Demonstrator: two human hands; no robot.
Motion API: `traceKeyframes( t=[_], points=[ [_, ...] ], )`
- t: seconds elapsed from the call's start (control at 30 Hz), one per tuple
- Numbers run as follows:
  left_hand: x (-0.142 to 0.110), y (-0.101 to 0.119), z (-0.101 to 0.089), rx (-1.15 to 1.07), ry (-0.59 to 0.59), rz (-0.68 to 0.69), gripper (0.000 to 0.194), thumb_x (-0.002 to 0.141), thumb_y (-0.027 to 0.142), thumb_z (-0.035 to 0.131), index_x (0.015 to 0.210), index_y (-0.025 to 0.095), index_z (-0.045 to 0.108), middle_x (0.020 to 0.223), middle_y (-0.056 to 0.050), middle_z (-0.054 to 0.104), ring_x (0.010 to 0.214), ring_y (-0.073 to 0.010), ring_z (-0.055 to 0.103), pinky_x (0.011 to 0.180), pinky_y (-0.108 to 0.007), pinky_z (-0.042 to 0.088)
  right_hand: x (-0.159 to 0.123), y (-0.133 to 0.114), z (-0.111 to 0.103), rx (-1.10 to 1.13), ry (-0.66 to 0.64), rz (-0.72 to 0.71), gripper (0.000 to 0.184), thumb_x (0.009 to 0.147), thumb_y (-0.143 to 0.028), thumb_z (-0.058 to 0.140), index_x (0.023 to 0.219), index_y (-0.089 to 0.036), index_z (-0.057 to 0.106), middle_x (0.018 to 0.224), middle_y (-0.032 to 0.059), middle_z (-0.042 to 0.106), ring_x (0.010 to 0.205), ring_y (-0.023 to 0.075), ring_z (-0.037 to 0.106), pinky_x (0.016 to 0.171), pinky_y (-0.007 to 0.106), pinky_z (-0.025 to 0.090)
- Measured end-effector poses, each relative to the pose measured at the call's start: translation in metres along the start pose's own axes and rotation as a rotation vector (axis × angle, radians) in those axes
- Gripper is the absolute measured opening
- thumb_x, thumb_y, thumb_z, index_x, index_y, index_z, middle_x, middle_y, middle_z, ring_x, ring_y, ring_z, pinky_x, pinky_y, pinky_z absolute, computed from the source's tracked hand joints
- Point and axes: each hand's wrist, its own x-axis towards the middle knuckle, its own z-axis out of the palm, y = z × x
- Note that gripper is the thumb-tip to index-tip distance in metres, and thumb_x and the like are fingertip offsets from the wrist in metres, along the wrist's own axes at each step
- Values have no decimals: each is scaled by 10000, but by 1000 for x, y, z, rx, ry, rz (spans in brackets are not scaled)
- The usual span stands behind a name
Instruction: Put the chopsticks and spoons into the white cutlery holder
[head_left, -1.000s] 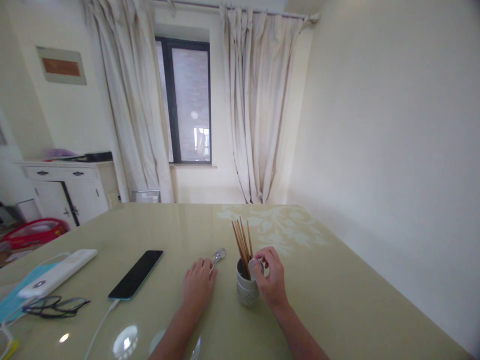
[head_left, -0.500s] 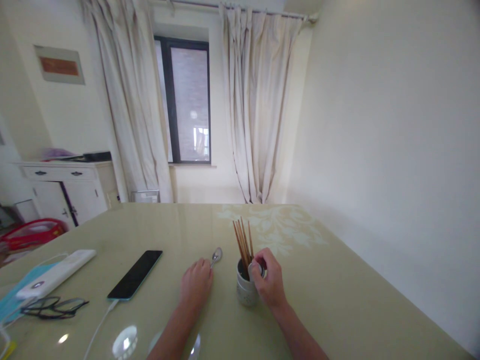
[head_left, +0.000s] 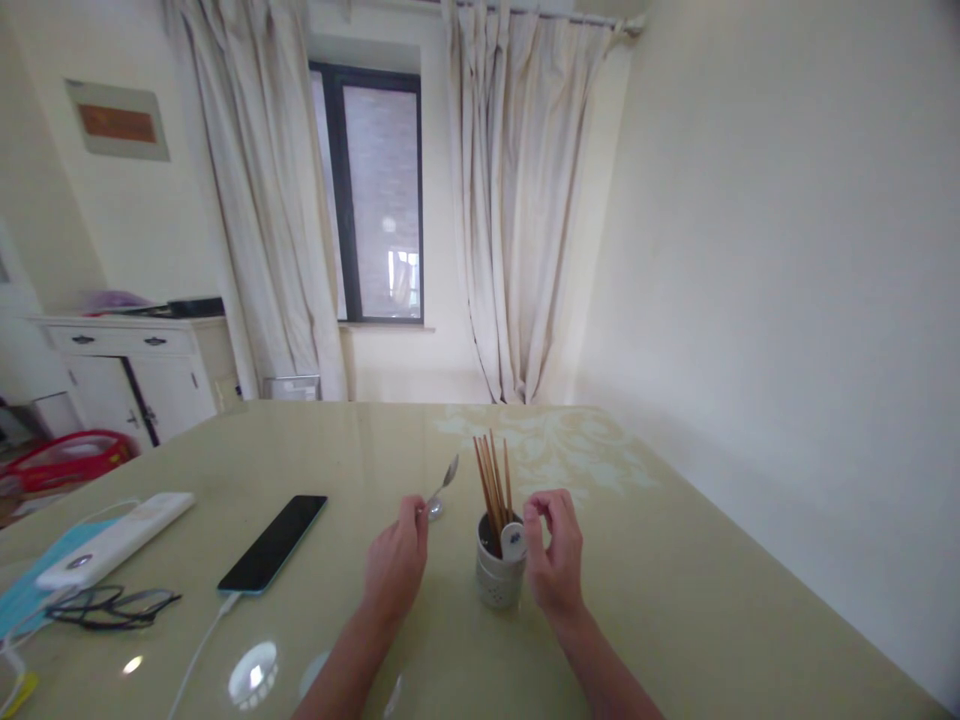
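Observation:
A small white ceramic holder (head_left: 498,580) stands on the glossy green table (head_left: 675,580). Several brown chopsticks (head_left: 493,480) stick up out of it, and a metal spoon's bowl (head_left: 513,540) rests at its rim. My left hand (head_left: 396,562) is closed on the handle of a second metal spoon (head_left: 445,478), lifted off the table with its bowl pointing up and away. My right hand (head_left: 555,556) hovers just right of the holder, fingers curled and apart, holding nothing.
A black phone (head_left: 273,542) with a white cable lies left of my hands. Further left are a white remote (head_left: 112,538), black glasses (head_left: 111,606) and a blue mask (head_left: 39,580). A wall runs along the table's right side.
My left hand has picked the spoon up off the table and raised it. My right hand has let go of the spoon now standing in the holder and drawn back slightly.

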Motion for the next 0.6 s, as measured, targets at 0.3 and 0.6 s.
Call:
traceKeyframes(
  t=[0.3, 0.6],
  points=[
    [-19, 3, 4, -197, 337, 646, 362, 1120, 350, 347, 1014, 240, 675, 895, -65, 754, 806, -181, 709, 804, -322, 556, -16, -20, 4, -20, -108, -176, 119, 1010, -303, 611, 921, -231, 643, 806, 40, 596, 771, 234, 577, 697, 356, 469],
    [-12, 2, 10, -35, 215, 510, 303, 1087, 290, 431, 1246, 242, 684, 1165, -105, 753, 1073, -237, 708, 973, -388, 547, -1, -7, 1, 180, 224, 263, 309, 1048, -479, 536, 990, -208, 673, 793, 27, 650, 705, 199, 606, 620, 292, 471]
  ],
)
